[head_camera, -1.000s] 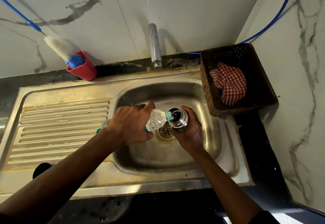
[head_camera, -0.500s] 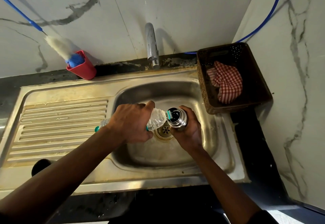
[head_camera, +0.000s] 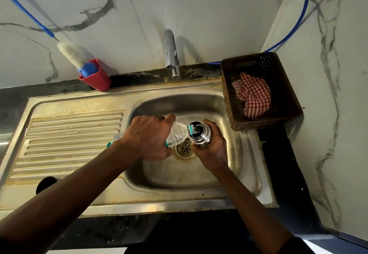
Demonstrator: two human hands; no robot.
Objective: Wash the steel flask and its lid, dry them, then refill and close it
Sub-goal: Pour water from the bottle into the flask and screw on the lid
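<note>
Steel sink (head_camera: 199, 102) in front of me, ribbed drainboard (head_camera: 67, 140) on its left, drain strainer (head_camera: 186, 148) in the basin floor. Chrome tap (head_camera: 171, 54) at the far edge, spout over the basin. Far left: red cup (head_camera: 97, 79) against the wall, leaning bottle brush (head_camera: 77, 58) standing in it, blue handle running up-left. Far right: brown plastic basket (head_camera: 286, 102) on the black counter (head_camera: 288, 170), red-checked cloth (head_camera: 253, 94) crumpled inside. Blue hose (head_camera: 298, 24) curves down the marble wall (head_camera: 219, 14) behind the basket. Dark round object (head_camera: 46, 183) at the near-left edge, can't identify.
</note>
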